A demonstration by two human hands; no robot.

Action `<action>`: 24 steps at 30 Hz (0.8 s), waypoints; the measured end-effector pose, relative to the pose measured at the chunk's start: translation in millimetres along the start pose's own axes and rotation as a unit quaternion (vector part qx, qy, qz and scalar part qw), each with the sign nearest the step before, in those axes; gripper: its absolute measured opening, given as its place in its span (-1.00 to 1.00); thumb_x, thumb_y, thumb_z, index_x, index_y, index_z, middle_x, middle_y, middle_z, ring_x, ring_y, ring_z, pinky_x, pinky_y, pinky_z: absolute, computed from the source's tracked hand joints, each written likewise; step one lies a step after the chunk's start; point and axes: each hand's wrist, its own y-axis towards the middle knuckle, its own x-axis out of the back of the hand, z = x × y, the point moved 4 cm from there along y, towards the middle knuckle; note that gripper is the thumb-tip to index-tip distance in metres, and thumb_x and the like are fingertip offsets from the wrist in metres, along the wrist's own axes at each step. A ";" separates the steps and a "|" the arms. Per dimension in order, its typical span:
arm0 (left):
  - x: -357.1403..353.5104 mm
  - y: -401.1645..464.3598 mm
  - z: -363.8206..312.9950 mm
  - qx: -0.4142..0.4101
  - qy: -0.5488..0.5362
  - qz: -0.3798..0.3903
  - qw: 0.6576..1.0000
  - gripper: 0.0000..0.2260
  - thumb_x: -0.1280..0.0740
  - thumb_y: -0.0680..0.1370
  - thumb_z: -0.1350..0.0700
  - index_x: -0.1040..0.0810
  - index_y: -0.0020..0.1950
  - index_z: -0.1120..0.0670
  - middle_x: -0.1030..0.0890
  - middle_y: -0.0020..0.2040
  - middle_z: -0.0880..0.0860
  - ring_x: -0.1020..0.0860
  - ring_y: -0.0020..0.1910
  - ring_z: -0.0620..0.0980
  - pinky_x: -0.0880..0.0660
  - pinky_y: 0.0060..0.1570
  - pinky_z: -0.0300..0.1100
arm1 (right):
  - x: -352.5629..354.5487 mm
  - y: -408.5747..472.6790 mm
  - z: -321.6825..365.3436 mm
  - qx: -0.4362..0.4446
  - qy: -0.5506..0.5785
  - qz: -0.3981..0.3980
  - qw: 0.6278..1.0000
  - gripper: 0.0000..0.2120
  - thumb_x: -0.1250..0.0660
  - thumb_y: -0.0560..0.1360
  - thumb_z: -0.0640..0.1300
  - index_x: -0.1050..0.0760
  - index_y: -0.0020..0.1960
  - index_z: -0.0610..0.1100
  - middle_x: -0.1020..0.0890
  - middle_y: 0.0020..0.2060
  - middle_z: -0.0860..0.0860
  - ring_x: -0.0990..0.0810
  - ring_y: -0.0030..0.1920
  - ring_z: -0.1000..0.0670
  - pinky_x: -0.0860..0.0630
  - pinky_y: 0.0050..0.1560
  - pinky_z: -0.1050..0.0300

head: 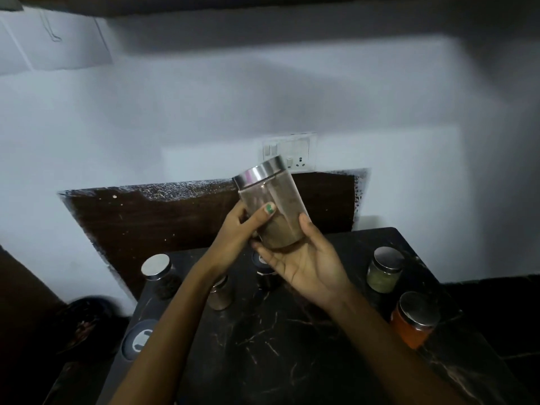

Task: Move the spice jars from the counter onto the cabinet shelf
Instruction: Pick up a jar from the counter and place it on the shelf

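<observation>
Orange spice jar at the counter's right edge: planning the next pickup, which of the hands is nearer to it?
Right. The right hand is up-left of the orange jar; the left hand is farther left.

On the white wall [204, 97] there is a white switch and socket plate [295, 152]. Under it a dark brown panel [163, 223] with a rough, speckled upper edge stands against the wall. At the left a round grey and white object [139, 340] lies beside a dim dark bowl-like thing [84, 320], too blurred to identify. White sheets of paper [55, 42] hang at the upper left.
</observation>
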 end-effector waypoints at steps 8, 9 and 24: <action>10.1 -15.4 -12.4 0.005 -0.057 -0.046 0.997 -0.56 -0.43 0.42 -0.07 -0.50 0.22 0.11 -0.62 0.14 0.12 -0.62 0.07 0.00 -0.56 -0.10 -0.22 | -29.2 -7.0 -2.1 0.159 -0.169 -0.071 0.970 -0.40 -0.41 0.35 -0.36 -0.25 0.24 0.02 -0.46 0.23 -0.12 -0.55 0.22 -0.12 -0.59 0.09 -0.06; 11.7 -16.7 -14.1 0.007 -0.074 -0.047 0.996 -0.57 -0.43 0.41 -0.08 -0.51 0.20 0.09 -0.63 0.13 0.09 -0.61 0.08 0.01 -0.54 -0.08 -0.19 | -31.5 -9.0 -1.8 0.159 -0.168 -0.061 0.971 -0.45 -0.41 0.37 -0.29 -0.26 0.24 0.00 -0.47 0.23 -0.13 -0.54 0.23 -0.14 -0.59 0.10 -0.08; 4.1 -26.0 -24.3 -0.021 -0.171 0.014 0.985 -0.48 -0.37 0.45 -0.15 -0.46 0.34 0.05 -0.58 0.24 0.11 -0.55 0.22 0.07 -0.53 0.12 -0.05 | -49.2 -29.2 11.5 0.243 -0.416 -0.104 0.870 -0.25 -0.55 0.25 -0.12 -0.33 0.36 0.06 -0.54 0.23 0.06 -0.54 0.22 0.12 -0.54 0.20 0.08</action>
